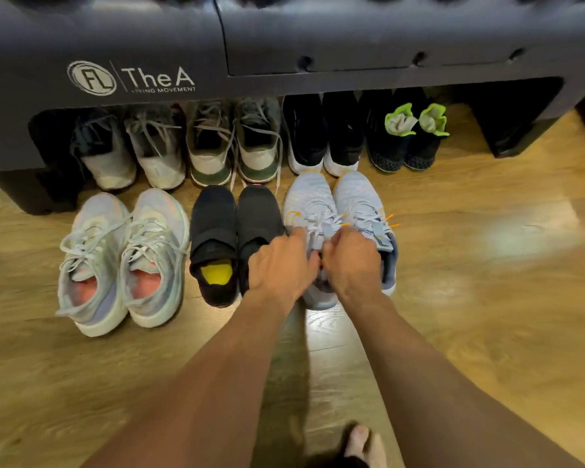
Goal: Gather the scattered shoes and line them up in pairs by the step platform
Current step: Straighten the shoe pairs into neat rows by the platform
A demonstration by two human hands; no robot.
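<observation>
As my left hand [279,261] and right hand [352,265] grip the pale-blue sneakers [309,197], fingers curled on one shoe each, the pair sits near-row right end, toes far toward the step platform [149,38].

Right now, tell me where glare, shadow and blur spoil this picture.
Head view: glare whitens the wooden floor at right; a dark shadow trails below the light blue shoes; the step platform looks soft and bowed by the wide lens.

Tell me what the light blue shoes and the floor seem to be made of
The light blue shoes: probably knit fabric, matte, going by the fine woven texture. The floor: wood or wood-look laminate, semi-glossy; grain lines and glare patches show.
</observation>
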